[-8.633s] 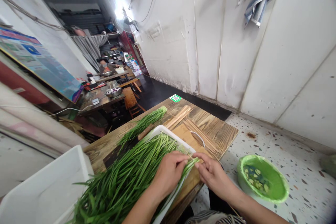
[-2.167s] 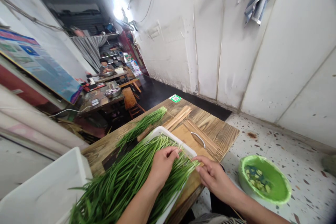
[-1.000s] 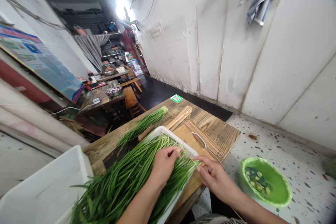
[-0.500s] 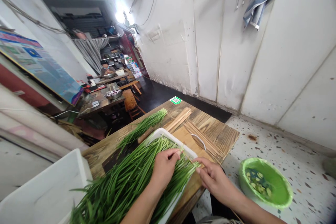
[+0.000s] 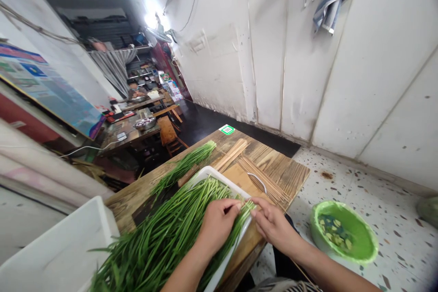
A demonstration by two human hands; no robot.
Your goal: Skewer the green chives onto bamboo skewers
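Note:
A heap of garlic chives (image 5: pixel 167 223) fills a white tray (image 5: pixel 207 169), with pale stem ends to the right and long leaves hanging toward me. Over the stem ends, my left hand (image 5: pixel 217 223) is closed in a pinch on a few stems. My right hand (image 5: pixel 273 224) pinches close beside it, the fingertips nearly meeting. A thin bamboo skewer (image 5: pixel 303 274) shows below my right wrist and seems to run up through that hand; its upper end is hidden by fingers and stems.
Bamboo skewers lie in two piles, one pile (image 5: pixel 232 155) near a smaller chive bunch (image 5: pixel 186 164), another (image 5: pixel 265 181) by a cutting board (image 5: pixel 239 177). A knife handle (image 5: pixel 187 176) borders the tray. A white bin (image 5: pixel 58 251) is left, a green basin (image 5: pixel 367 237) right on the floor.
My hands have drawn closer together over the stem ends, the right moving slightly left. The stretch of skewer between them is now covered. The view has shifted a little.

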